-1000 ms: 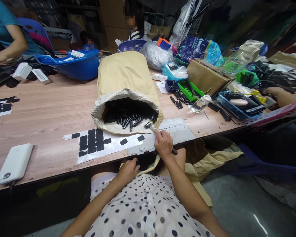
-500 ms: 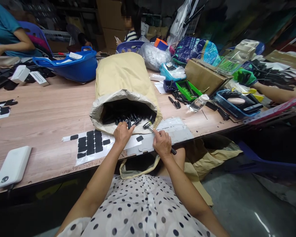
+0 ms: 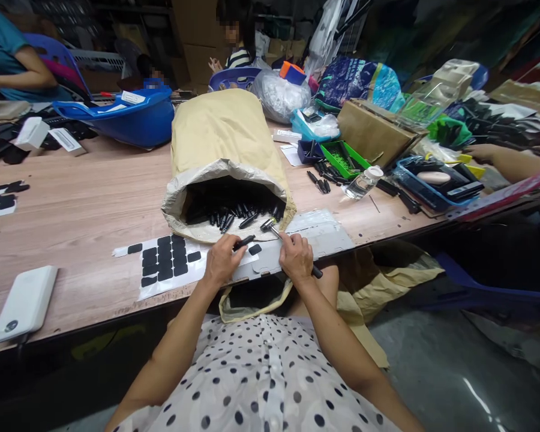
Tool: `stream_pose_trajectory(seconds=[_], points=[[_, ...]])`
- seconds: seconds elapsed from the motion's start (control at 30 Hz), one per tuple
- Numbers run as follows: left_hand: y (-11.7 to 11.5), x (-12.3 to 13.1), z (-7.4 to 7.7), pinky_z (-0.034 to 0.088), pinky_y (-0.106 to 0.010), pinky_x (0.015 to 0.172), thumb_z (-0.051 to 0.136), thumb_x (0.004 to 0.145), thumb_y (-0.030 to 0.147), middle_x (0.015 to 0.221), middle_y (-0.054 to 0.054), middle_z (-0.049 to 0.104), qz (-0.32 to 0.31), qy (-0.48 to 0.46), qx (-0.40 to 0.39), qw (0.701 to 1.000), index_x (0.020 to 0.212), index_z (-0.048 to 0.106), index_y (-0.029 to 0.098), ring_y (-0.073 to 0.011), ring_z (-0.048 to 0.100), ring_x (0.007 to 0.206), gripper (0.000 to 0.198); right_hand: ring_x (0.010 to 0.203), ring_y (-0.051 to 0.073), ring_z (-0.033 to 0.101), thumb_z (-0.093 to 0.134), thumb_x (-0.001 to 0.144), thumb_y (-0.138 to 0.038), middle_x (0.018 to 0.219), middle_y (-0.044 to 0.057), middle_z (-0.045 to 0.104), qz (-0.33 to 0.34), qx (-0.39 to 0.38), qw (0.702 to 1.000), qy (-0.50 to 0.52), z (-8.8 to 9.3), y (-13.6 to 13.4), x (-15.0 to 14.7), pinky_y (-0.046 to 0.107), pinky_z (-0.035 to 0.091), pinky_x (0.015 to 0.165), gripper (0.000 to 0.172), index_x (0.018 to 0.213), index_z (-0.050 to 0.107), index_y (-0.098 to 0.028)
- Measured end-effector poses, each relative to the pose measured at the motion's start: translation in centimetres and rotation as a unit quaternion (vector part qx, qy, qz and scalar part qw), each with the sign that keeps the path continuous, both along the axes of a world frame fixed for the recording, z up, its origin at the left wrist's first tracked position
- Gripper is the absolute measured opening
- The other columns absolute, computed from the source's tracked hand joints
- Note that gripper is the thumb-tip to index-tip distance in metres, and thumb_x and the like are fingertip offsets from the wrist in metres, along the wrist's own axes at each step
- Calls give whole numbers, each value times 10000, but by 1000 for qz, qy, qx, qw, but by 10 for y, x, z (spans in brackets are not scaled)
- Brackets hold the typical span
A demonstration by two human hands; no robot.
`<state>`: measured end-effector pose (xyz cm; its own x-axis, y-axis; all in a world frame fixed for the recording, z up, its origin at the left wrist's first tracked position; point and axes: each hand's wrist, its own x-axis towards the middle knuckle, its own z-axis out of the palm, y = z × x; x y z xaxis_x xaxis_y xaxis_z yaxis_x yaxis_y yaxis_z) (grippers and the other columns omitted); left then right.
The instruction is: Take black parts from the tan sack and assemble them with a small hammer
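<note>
- Centrally on the worktop (image 3: 94, 186), a tan sack (image 3: 227, 129) lies on its side, pale rim folded back, mouth towards the wearer.
- Black pieces (image 3: 247, 211), small and slender, heaped inside the mouth; several rest on its lower lip.
- Left hand (image 3: 225, 261): just in front of the sack's mouth, thumb and fingers drawn together on one black piece (image 3: 243, 242). Piece lies roughly sideways, tip pointing right, above the near strip of worktop.
- Right hand (image 3: 296, 257): fingers wrapped round the handle of a small hammer (image 3: 268, 225). Metal head at the right corner of the sack's mouth; dark handle end sticks out below the fist.
- Grey board (image 3: 326, 235) along the near edge, beneath the right hand.
- White sheet (image 3: 150, 293) left of it, carrying black patches (image 3: 165, 258) with rounded corners, mostly in rows. One loose patch (image 3: 255, 249) between the hands.
- Second sack (image 3: 247, 318) below the edge, at the lap, opening upward.
- Far left: white device (image 3: 24, 303) with a dark cable.
- Right of the tan sack: green tray (image 3: 363, 163), clear bottle (image 3: 363, 183) tilted in view.
- Beyond, upper left: blue basket (image 3: 121, 123); a co-worker's teal sleeve (image 3: 0, 39).
</note>
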<state>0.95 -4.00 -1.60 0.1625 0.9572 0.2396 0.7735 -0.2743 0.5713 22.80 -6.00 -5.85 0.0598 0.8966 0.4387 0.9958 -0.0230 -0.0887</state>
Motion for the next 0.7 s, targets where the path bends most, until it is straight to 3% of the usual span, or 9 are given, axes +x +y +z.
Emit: stream_pose_trajectory(seconds=[0.13,0.27,0.4,0.7], points=[[-15,1,-16,510,-292,757,657,863,262,912,-27,677,-56,-20,-24,998,942,688,229,-192,638,837,91,884,225,435,514,921,-191,962,76,566,-4,-4,1000,26,0,0,2,324,300,727,353,1241,659,-232],[-12,1,-25,503,-294,763,675,844,252,888,-21,659,-49,-45,-47,997,917,709,229,-188,620,830,84,877,224,465,522,929,-199,947,76,586,5,-22,998,52,4,3,7,317,326,725,298,1180,680,-229],[-9,0,-25,495,-280,726,686,825,251,857,-6,641,-38,-72,-70,994,900,721,228,-169,602,780,85,885,221,523,476,947,-194,939,76,613,26,-22,994,105,11,-5,7,309,393,754,276,1129,682,-210],[-11,3,-26,487,-270,704,716,778,198,816,4,623,-24,-118,-76,990,900,755,217,-152,595,749,129,934,175,653,380,1009,-230,1014,66,693,180,-34,944,274,29,-51,-9,274,533,833,391,1301,640,-211]])
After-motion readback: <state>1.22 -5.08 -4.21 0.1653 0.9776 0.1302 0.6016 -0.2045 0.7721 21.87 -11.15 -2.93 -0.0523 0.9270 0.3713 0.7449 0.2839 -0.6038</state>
